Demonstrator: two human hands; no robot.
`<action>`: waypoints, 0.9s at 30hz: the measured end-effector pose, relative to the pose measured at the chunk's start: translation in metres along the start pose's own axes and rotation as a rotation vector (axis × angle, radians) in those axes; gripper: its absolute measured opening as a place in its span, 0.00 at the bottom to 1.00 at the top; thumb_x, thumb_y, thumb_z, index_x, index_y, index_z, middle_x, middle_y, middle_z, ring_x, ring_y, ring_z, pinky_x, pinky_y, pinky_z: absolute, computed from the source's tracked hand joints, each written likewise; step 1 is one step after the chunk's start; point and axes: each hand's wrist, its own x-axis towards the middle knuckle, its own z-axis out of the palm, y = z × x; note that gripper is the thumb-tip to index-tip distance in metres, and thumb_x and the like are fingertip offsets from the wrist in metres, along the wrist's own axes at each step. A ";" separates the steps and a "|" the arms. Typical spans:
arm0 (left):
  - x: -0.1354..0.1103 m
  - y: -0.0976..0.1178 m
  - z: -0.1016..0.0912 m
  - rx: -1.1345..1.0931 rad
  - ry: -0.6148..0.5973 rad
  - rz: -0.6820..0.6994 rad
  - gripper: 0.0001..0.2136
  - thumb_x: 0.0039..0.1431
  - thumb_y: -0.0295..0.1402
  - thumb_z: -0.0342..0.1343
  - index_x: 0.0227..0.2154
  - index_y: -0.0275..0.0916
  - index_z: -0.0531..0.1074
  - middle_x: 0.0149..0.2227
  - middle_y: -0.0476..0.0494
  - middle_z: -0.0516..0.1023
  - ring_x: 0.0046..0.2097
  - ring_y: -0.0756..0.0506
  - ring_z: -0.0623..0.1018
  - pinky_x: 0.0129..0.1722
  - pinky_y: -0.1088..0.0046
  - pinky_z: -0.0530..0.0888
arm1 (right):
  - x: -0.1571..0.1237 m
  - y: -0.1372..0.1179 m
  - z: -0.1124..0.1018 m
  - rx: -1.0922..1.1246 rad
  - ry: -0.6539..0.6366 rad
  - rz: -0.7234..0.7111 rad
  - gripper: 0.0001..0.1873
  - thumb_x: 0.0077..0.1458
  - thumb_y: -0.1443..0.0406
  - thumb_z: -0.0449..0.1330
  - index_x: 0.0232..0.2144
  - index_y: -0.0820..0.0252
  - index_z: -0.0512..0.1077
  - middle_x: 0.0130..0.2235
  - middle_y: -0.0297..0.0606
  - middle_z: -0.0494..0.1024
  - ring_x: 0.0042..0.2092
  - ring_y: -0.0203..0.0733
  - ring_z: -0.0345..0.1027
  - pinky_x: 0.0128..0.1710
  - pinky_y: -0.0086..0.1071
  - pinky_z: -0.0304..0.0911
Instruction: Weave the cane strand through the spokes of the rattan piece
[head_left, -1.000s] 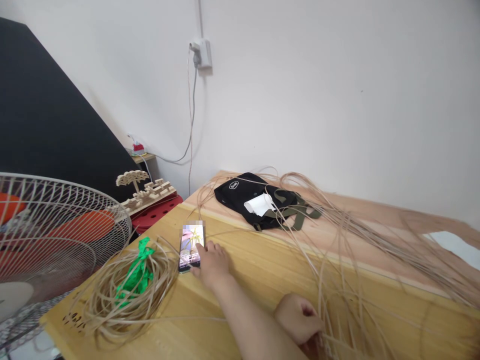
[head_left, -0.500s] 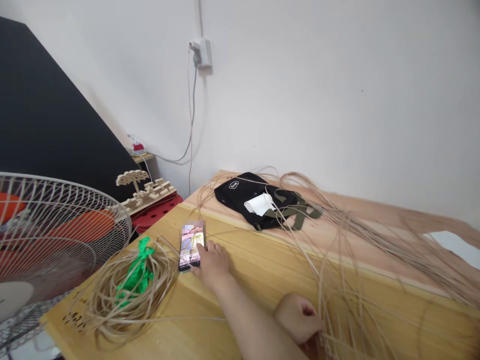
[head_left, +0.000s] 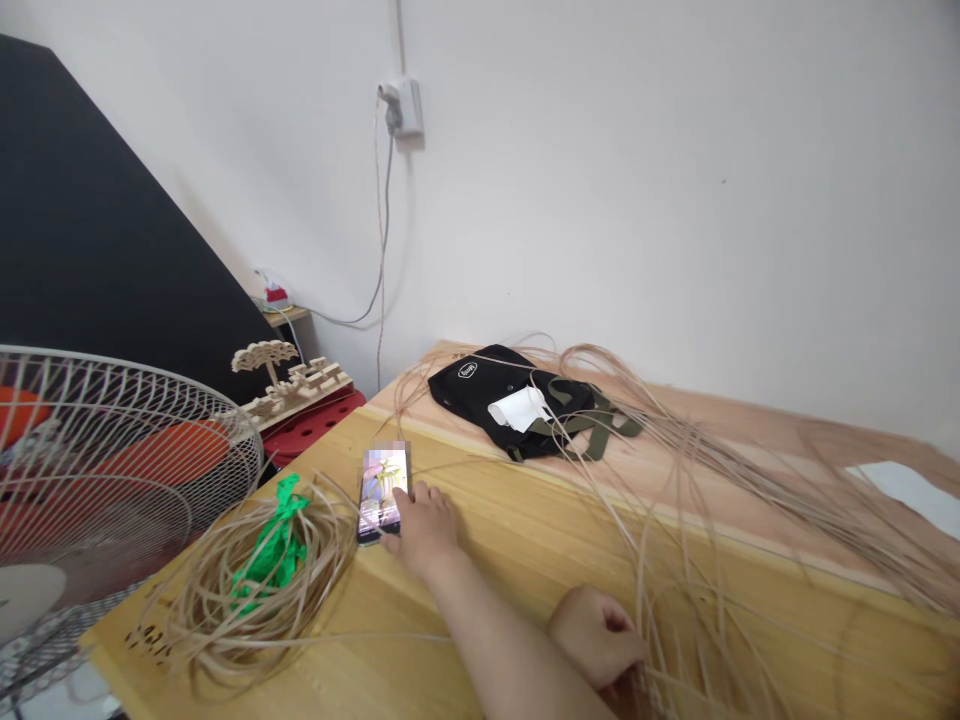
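My right hand (head_left: 427, 525) reaches far to the left, its forearm crossing in front of my left hand. The index finger touches the lit screen of a smartphone (head_left: 382, 495) lying on the table; the thumb is at its lower edge. The fingers are partly spread and grip nothing that I can see. My left hand (head_left: 594, 635) is closed on a bunch of thin, pale rattan-like strands (head_left: 694, 640) near the bottom. Its fingertips and wrist are mostly hidden. Left of the phone lies a coil of similar strands (head_left: 217, 600) tied with green plastic (head_left: 277, 560).
Long strands (head_left: 750, 475) trail across the table (head_left: 510, 520) to the right. A black bag (head_left: 480, 385) with white paper (head_left: 520, 408) on it lies near the wall. A fan (head_left: 150, 440) stands at left, beside a wooden model (head_left: 292, 385) on a red stool (head_left: 322, 425). Paper (head_left: 911, 490) lies far right.
The picture on the phone screen has changed slightly. Both hands and the strands stay where they were.
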 end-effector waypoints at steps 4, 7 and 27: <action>0.000 0.000 0.000 -0.016 -0.001 -0.007 0.13 0.57 0.35 0.47 0.43 0.36 0.64 0.44 0.42 0.67 0.42 0.46 0.70 0.40 0.64 0.70 | 0.000 0.000 -0.001 0.000 -0.005 0.002 0.28 0.46 0.54 0.55 0.50 0.54 0.59 0.47 0.45 0.64 0.48 0.49 0.56 0.44 0.40 0.53; 0.001 -0.001 0.001 -0.028 -0.002 -0.016 0.13 0.57 0.36 0.47 0.43 0.35 0.64 0.44 0.42 0.67 0.42 0.46 0.70 0.40 0.64 0.70 | 0.000 0.000 -0.003 0.002 -0.011 0.006 0.25 0.46 0.54 0.55 0.47 0.54 0.62 0.47 0.44 0.64 0.48 0.49 0.56 0.44 0.39 0.53; 0.004 -0.016 0.016 -0.144 0.051 -0.178 0.11 0.51 0.38 0.50 0.26 0.35 0.72 0.21 0.49 0.71 0.22 0.51 0.69 0.22 0.77 0.67 | -0.004 -0.008 -0.014 0.095 -0.008 0.038 0.33 0.44 0.57 0.57 0.52 0.62 0.57 0.45 0.50 0.67 0.46 0.52 0.61 0.41 0.40 0.57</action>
